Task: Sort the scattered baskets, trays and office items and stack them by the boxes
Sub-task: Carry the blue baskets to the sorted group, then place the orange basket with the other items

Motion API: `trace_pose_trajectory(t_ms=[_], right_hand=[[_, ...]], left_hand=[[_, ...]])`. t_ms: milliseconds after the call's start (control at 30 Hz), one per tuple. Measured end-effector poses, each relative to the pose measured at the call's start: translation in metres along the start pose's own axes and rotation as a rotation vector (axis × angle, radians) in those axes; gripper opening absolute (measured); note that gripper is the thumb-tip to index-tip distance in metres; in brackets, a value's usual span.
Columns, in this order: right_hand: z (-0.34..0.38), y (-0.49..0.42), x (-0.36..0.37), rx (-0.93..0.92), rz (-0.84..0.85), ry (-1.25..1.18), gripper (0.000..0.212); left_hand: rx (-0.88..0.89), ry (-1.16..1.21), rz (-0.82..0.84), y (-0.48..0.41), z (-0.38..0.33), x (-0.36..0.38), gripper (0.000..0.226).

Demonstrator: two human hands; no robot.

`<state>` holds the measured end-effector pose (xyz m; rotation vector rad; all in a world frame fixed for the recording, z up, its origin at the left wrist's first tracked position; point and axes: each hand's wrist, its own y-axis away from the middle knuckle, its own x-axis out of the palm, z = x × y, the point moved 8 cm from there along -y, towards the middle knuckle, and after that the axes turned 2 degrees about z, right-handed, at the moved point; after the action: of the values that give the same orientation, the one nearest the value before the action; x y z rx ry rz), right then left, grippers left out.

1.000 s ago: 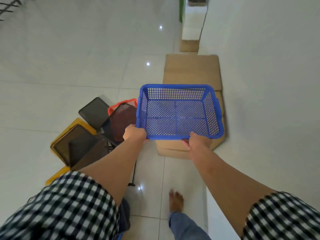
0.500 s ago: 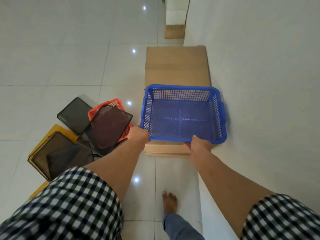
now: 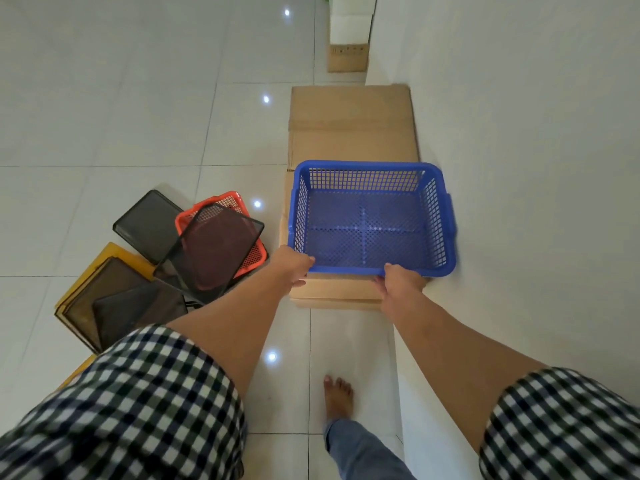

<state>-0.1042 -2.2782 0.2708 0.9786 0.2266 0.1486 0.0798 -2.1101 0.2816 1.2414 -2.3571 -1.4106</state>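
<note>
- Blue basket (image 3: 370,220): plastic, lattice-walled, empty, upright. It is held by its near rim, directly beyond the fingers (image 3: 304,264), over the near end of the cardboard box. Whether its base touches the box cannot be told.
- Left hand (image 3: 292,268): clenched round the near-left corner of the blue basket's rim, with the fingertips hidden under the rim.
- Right hand (image 3: 401,285): clenched round the same near rim, right of its middle, with the thumb side uppermost.
- Cardboard box (image 3: 349,126): flat and closed, laid on the floor (image 3: 138,98) along the wall (image 3: 519,133). It runs from beneath the fingers to well beyond them.
- Orange basket (image 3: 254,254): plastic, seen just left of the left hand's fingers, on the floor.
- Black mesh tray (image 3: 214,251): tilted, laid on the orange basket and covering most of it.
- Second black mesh tray (image 3: 149,223): found further left of the fingers, beside the orange basket.
- Yellow tray (image 3: 110,251): seen well left of the fingers, with two dark mesh trays (image 3: 114,292) lying on it at angles.
- Small carton (image 3: 347,57): placed far beyond the fingers, against the wall, under a white block (image 3: 351,26).
- Bare foot (image 3: 337,396): seen on the floor, nearer than the fingers, between the two forearms.
</note>
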Motion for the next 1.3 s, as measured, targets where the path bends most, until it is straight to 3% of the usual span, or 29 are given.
trace_pose_trajectory(t_ms=[167, 333, 433, 600, 933, 1300], right_hand=[[-0.006, 0.012, 0.002, -0.021, 0.036, 0.063, 0.053], [-0.016, 0.039, -0.001, -0.076, 0.040, 0.141, 0.067], [-0.032, 0.062, 0.004, -0.073, 0.124, 0.172, 0.057], [-0.060, 0.110, 0.012, -0.274, 0.115, 0.543, 0.077], [-0.170, 0.216, 0.066, -0.495, 0.377, 0.954, 0.079], [-0.245, 0.275, 0.115, -0.575, 0.591, 1.084, 0.084]], left_hand=[[0.002, -0.060, 0.024, 0.022, 0.005, 0.002, 0.051], [0.074, -0.113, -0.034, 0.048, 0.020, -0.009, 0.050], [0.108, -0.213, -0.086, 0.071, 0.036, -0.024, 0.059], [0.131, -0.349, -0.173, 0.110, 0.075, -0.067, 0.071], [0.048, -0.346, -0.335, 0.192, 0.200, -0.187, 0.079], [-0.057, -0.205, -0.444, 0.226, 0.293, -0.255, 0.079]])
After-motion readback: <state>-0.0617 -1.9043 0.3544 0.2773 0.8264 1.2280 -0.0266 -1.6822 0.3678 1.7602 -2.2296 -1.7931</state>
